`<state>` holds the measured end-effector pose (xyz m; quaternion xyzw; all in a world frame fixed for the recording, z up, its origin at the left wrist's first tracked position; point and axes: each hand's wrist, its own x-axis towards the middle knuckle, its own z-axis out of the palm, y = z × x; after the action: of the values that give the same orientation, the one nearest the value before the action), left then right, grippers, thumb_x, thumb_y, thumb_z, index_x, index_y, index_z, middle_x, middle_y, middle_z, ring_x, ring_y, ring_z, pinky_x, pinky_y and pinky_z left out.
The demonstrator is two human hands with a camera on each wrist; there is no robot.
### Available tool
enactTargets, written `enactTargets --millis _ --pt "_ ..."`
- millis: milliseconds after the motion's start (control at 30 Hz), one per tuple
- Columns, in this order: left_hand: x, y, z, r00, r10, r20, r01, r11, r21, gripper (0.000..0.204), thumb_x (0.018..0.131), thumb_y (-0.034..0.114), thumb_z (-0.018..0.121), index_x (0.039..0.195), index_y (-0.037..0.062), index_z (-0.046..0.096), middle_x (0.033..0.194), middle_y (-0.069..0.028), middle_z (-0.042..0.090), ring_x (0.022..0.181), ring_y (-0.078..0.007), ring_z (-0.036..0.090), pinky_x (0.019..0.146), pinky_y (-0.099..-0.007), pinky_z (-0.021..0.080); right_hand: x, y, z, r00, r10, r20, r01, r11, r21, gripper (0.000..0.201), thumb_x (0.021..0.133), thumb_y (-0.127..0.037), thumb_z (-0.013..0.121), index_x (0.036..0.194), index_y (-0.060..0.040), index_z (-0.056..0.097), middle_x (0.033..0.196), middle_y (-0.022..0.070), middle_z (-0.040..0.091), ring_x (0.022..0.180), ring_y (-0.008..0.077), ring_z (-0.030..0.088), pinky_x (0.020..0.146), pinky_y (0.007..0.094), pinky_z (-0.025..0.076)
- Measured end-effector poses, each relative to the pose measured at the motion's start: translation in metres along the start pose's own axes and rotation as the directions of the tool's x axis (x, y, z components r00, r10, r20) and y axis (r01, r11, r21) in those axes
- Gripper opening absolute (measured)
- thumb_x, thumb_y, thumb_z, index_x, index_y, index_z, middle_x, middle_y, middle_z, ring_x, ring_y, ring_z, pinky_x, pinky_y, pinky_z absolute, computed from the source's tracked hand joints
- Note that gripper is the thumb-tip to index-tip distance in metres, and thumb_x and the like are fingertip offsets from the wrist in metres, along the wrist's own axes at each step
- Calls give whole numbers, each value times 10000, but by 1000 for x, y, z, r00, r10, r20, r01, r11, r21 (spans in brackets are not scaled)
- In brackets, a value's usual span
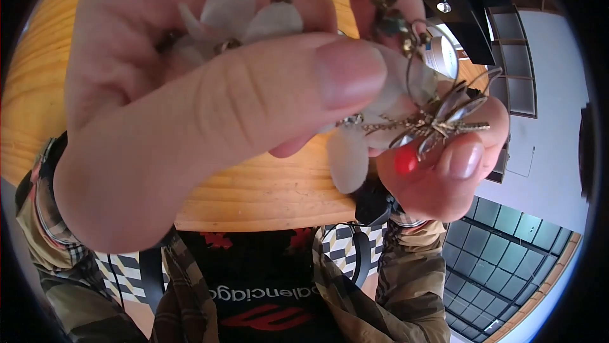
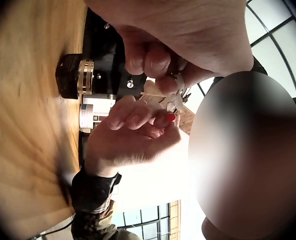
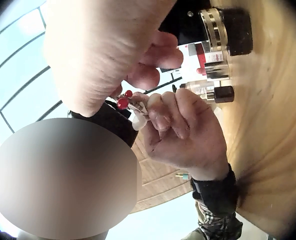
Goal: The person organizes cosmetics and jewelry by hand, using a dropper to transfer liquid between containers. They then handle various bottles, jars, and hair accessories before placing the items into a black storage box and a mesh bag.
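Close to the head camera, my left hand (image 1: 209,108) pinches an ornament of white petals (image 1: 347,159) and gold-coloured wire, its thumb lying across the front. Several petals sit behind that thumb, and part of the wire is hidden by it. At the right end, my right hand (image 1: 457,184) pinches a gold wire flower (image 1: 438,126) with clear petals, beside a red bead (image 1: 406,160). In the right wrist view two red beads (image 3: 123,103) show between the hands. Both hands hold the piece up above the table, fingertips close to each other.
The wooden table (image 1: 266,206) lies below the hands. On it stand a black thing with a gold band (image 2: 86,76), a white jar (image 2: 86,116) and a small bottle with a dark cap (image 3: 224,94). Shelves (image 1: 515,57) stand farther off at the right.
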<state>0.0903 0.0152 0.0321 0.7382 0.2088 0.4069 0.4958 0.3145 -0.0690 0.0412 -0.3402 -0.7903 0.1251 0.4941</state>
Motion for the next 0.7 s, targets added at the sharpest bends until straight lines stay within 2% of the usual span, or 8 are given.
enactTargets --millis 700 --pt "-1 4 1 1000 10 -24 -8 999 54 258 814 22 715 1046 26 603 881 -57 640 810 -151 639 792 -238 469 -2 -7 4 999 31 -42 -33 998 -55 299 938 -186 666 1096 4 497 1067 144 637 926 194 607 866 341 509"
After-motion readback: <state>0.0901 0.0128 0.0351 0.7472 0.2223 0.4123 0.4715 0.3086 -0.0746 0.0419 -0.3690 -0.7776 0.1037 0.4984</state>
